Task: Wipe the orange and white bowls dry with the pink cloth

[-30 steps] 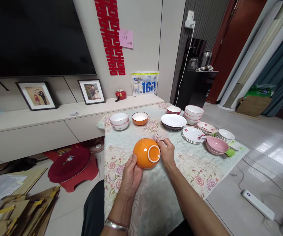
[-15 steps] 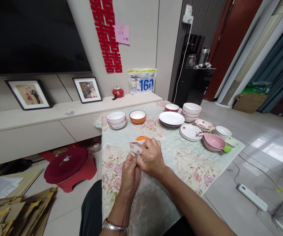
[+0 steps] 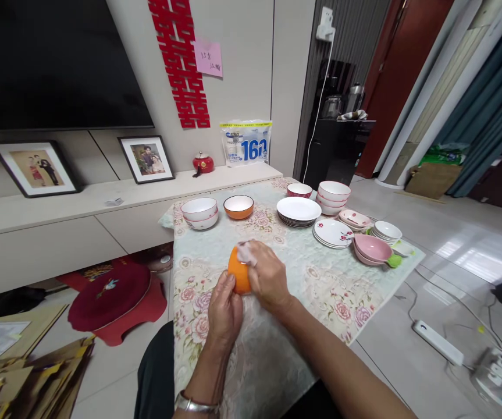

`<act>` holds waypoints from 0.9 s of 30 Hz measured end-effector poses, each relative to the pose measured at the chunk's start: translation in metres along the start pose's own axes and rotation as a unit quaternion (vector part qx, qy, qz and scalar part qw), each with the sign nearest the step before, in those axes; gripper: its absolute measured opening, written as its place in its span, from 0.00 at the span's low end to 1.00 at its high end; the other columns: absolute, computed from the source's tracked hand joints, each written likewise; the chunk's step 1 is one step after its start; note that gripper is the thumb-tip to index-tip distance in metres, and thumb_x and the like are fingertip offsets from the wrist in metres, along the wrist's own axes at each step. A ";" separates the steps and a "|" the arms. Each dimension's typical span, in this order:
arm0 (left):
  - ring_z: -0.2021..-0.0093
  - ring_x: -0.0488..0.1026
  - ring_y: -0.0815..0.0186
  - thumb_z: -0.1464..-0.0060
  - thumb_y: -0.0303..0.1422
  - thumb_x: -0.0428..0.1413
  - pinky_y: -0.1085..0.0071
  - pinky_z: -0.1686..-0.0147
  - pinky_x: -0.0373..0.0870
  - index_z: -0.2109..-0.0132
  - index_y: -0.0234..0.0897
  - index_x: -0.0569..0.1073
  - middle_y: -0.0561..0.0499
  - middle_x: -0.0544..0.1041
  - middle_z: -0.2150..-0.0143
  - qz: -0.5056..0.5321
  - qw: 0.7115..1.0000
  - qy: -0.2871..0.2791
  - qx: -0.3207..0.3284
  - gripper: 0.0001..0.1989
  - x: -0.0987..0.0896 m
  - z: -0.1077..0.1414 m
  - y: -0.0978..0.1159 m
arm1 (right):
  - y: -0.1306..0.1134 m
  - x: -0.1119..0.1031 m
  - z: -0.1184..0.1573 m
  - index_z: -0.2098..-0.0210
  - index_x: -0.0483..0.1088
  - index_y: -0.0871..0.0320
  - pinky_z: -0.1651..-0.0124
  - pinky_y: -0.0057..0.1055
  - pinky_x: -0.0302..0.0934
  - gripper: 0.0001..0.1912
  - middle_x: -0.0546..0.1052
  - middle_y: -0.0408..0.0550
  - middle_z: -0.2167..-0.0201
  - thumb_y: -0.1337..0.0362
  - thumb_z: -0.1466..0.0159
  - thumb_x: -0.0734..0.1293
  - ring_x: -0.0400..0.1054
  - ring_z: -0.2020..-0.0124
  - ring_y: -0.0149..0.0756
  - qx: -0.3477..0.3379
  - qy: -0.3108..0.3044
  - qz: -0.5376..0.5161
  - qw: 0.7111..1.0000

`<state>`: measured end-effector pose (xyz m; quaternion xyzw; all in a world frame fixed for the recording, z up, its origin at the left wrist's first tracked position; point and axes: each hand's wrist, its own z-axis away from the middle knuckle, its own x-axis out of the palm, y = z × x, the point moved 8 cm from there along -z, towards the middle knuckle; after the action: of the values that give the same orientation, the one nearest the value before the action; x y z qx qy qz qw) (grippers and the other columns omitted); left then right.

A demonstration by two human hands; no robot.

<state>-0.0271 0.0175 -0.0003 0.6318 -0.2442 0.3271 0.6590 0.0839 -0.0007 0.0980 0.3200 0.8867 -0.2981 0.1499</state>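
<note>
An orange bowl is held up over the near part of the table, its orange outer side showing. My left hand grips its lower left edge, thumb against the side. In my right hand is a pale crumpled cloth, pressed on the upper right of the bowl. Beyond my hands stand a second orange bowl with a white inside and two stacked white bowls with pink rims.
To the right on the flowered tablecloth are stacked white plates, flowered plates, white bowls, a small red bowl and pink dishes. A red stool stands left of the table.
The held bowl has turned, so more of its orange outside shows. My right hand has brought the cloth over its upper side. The view has shifted slightly right.
</note>
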 end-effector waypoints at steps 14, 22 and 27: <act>0.63 0.74 0.65 0.53 0.35 0.66 0.69 0.54 0.70 0.62 0.36 0.76 0.51 0.78 0.65 -0.036 0.995 -0.095 -0.002 0.12 0.025 0.009 0.005 | 0.063 0.023 -0.048 0.78 0.66 0.56 0.68 0.29 0.56 0.16 0.72 0.43 0.78 0.58 0.35 0.63 0.65 0.73 0.34 0.252 -0.174 -0.058 0.950; 0.59 0.75 0.60 0.56 0.40 0.69 0.66 0.56 0.70 0.63 0.36 0.76 0.49 0.79 0.66 -0.066 0.990 -0.125 -0.007 0.16 0.029 0.011 0.000 | 0.092 0.012 -0.031 0.81 0.65 0.56 0.64 0.32 0.57 0.20 0.72 0.46 0.78 0.58 0.34 0.62 0.66 0.71 0.37 0.311 -0.117 -0.049 0.942; 0.60 0.76 0.61 0.58 0.37 0.70 0.67 0.57 0.72 0.63 0.37 0.76 0.50 0.79 0.66 -0.036 0.994 -0.106 -0.011 0.16 0.026 0.009 -0.001 | 0.005 0.005 -0.028 0.50 0.74 0.58 0.42 0.38 0.58 0.15 0.76 0.55 0.47 0.62 0.31 0.61 0.67 0.45 0.44 0.056 -0.108 0.017 0.992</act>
<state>-0.0079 0.0121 0.0192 0.6639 -0.2933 0.2320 0.6476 0.0814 0.0226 0.1153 0.3087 0.8420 -0.3771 0.2315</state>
